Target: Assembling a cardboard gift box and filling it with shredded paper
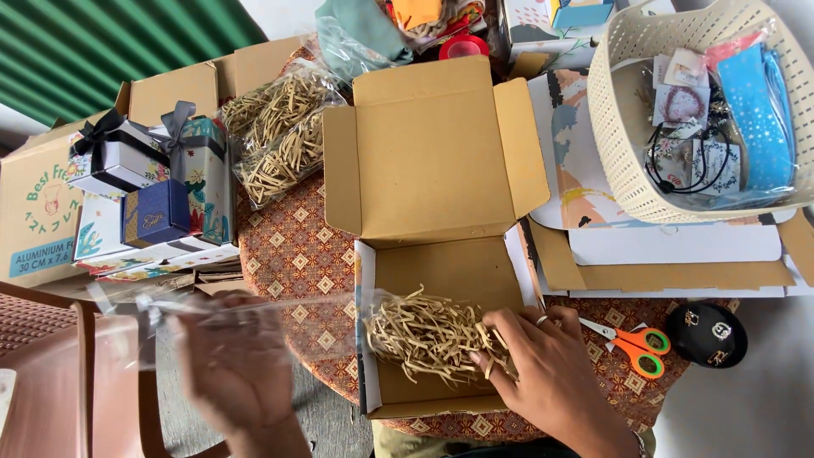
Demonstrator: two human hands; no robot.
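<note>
The right hand [551, 377] is pressing its fingers into the paper shred [428, 335] lying in the open box [441, 271], while the left hand [233, 365], well apart to the left, is gripping a clear bag [280, 318] stretching toward the shred.

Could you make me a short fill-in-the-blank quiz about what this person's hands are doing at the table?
1. The right hand presses shredded paper into an open cardboard ____.
2. The left hand holds a clear plastic ____.
3. Right of the right hand lie scissors with ____ handles.
4. The white basket sits at the table's ____ corner.

Missing words: box; bag; orange; top right
</note>
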